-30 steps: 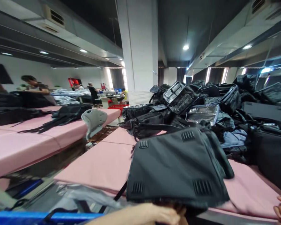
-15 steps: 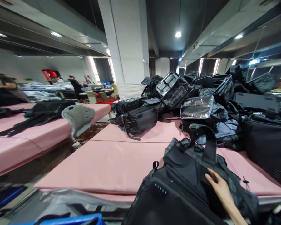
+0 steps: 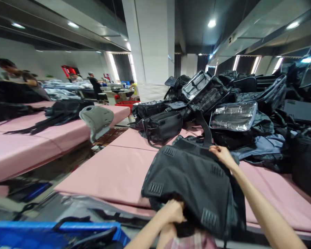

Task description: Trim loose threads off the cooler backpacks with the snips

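Observation:
A dark grey bag (image 3: 194, 183) with ribbed patches on its base lies on the near edge of the pink table (image 3: 114, 173), its bottom turned up. My left hand (image 3: 174, 211) is closed on the bag's near lower edge. My right hand (image 3: 221, 154) reaches across and grips the bag's far edge by a black strap (image 3: 204, 131). A bit of pink checked cloth (image 3: 194, 240) shows under the bag at the frame's bottom.
A big heap of black bags (image 3: 223, 103) fills the table's back and right. A blue crate (image 3: 54, 233) sits at lower left. A grey chair back (image 3: 97, 121) stands in the aisle by a second pink table (image 3: 28, 138). Other people work at far left.
The bag has been flipped from handle side up to base up. My left hand has come back into view on its near edge, and my right hand has moved to its far edge.

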Demonstrator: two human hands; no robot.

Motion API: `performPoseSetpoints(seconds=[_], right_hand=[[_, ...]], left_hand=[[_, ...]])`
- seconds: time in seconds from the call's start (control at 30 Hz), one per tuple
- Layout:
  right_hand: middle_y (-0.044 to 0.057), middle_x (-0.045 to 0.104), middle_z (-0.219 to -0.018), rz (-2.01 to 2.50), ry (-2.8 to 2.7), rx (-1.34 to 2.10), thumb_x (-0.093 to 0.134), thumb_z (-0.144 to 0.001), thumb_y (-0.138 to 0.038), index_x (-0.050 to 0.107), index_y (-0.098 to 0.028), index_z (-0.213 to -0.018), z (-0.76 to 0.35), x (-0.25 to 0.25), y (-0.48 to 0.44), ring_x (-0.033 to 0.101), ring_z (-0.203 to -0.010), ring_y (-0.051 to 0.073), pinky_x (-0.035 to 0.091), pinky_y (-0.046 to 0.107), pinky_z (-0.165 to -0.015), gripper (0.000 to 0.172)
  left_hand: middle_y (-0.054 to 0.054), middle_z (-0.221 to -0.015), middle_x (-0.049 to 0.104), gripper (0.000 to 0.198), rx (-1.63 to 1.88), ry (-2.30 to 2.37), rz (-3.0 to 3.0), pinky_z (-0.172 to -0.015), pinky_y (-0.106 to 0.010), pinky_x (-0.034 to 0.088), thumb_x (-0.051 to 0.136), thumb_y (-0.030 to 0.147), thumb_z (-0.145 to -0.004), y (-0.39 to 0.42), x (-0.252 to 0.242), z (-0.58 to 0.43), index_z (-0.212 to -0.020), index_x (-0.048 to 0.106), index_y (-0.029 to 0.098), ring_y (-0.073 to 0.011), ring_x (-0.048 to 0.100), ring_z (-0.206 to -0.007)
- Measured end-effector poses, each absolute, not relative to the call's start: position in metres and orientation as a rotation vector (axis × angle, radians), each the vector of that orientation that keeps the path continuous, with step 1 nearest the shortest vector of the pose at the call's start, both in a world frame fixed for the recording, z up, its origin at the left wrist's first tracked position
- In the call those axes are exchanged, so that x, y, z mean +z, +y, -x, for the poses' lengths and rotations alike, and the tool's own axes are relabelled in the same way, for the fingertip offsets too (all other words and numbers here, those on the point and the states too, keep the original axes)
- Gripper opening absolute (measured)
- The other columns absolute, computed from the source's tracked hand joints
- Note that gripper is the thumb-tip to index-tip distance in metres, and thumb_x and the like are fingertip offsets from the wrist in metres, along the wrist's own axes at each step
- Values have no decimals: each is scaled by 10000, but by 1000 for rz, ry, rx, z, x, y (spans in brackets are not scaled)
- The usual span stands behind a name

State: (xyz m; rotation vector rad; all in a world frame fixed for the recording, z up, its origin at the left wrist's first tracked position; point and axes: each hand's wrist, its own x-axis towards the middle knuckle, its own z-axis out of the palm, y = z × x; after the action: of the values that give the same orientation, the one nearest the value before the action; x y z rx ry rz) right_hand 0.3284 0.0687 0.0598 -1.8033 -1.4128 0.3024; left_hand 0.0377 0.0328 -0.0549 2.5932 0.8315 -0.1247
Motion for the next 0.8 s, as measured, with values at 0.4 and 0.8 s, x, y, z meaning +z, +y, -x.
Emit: performPoseSetpoints(seconds=[0.4,0.8], right_hand=[[-40,473,-1325,1996,-1694,-97,444,-808,-147,605,-280,-1096,-295,-23,-56,615,-972,176,495,275,-769,356],[54,692,-874,1589,-945,192,524,-783,-348,663,-144,-943,-327,-7,-91,565,-546,106,470,250,-545,294]], left_hand=[[-49,-1015,621,291,183,386,-2723,-838,-318,411,467,171,-815,-84,-91,-24,-1083,559,232,-184,558,-938],[-109,-1102,532,528,1037,1544,-1853,-895,-392,431,537,391,-774,-35,-54,43,-1234,408,167,-227,532,-1010]])
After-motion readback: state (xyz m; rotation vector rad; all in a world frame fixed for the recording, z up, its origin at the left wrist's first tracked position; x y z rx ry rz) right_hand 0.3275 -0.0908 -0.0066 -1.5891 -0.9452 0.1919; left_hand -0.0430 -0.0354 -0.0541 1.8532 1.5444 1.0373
